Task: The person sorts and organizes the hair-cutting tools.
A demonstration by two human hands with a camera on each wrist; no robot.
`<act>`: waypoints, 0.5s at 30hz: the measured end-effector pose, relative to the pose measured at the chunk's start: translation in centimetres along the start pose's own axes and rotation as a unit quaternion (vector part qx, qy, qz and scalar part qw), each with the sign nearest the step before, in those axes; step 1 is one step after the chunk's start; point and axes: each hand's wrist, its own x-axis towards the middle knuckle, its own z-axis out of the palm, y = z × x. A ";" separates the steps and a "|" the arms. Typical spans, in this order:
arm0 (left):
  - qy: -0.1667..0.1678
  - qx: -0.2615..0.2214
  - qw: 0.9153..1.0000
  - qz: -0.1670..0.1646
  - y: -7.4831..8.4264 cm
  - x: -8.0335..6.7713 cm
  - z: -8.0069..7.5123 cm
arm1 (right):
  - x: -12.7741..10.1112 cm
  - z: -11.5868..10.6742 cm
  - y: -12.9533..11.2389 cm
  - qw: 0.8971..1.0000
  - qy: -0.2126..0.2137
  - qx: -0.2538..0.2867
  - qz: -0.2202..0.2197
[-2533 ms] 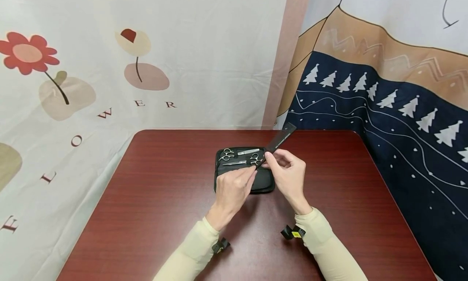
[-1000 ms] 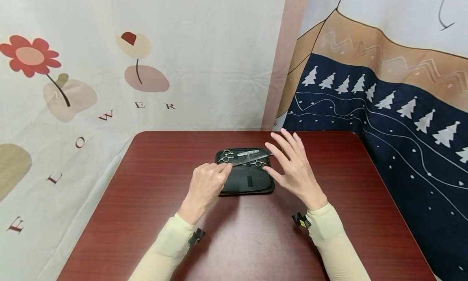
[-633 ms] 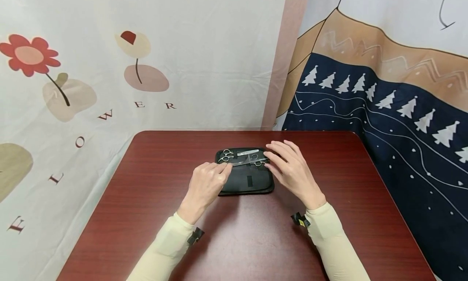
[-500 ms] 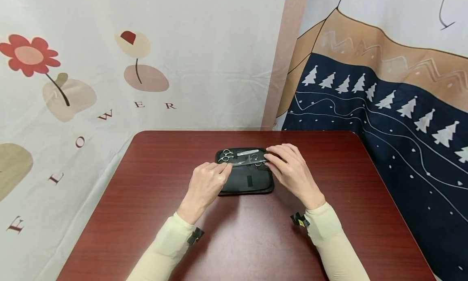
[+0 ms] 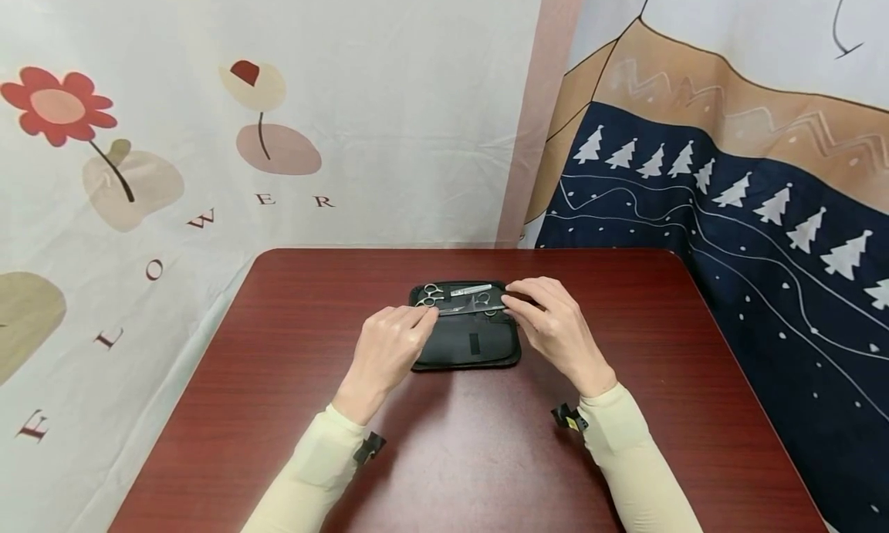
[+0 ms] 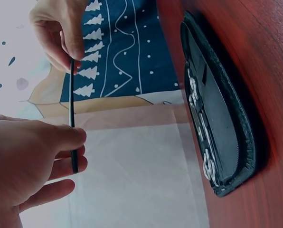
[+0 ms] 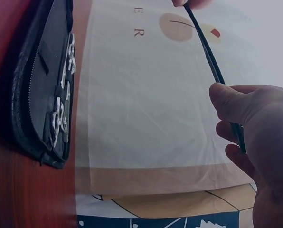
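In the head view a black comb (image 5: 471, 309) is held level above the open black zip case (image 5: 458, 352). My left hand (image 5: 389, 348) pinches its left end between thumb and fingers. At the other end, my right hand (image 5: 556, 328) pinches it too. Both wrist views show the comb edge-on as a thin dark strip (image 6: 71, 104), raised well away from the case. Silver scissors (image 5: 430, 295) and thinning scissors with a toothed blade (image 5: 472, 290) lie tucked in the case's far half. The comb partly covers the lower pair in the head view.
The case lies on a reddish-brown table (image 5: 299, 348), towards its far edge. A pale curtain with flower prints (image 5: 389, 132) hangs behind, and a navy curtain with white trees (image 5: 694, 186) is at the right. Each wrist carries a small black camera (image 5: 370, 446).
Earlier the comb was tilted up to the right. The left hand moved left with its end; the right hand let go, spread open, then came down and took the right end.
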 end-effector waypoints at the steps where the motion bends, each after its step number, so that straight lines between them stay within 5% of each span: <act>1: 0.000 -0.006 1.000 -0.004 -0.1 -0.1 0.0 | 0.1 0.0 0.0 1.000 0.001 0.001 0.000; 7: 0.003 -0.018 1.000 -0.014 -0.5 -0.3 -0.1 | 0.6 -0.6 0.2 1.000 0.000 0.005 -0.002; 15: -0.036 -0.033 0.998 -0.039 -0.8 -0.4 -0.2 | 0.6 -1.6 0.5 1.000 -0.012 0.014 0.002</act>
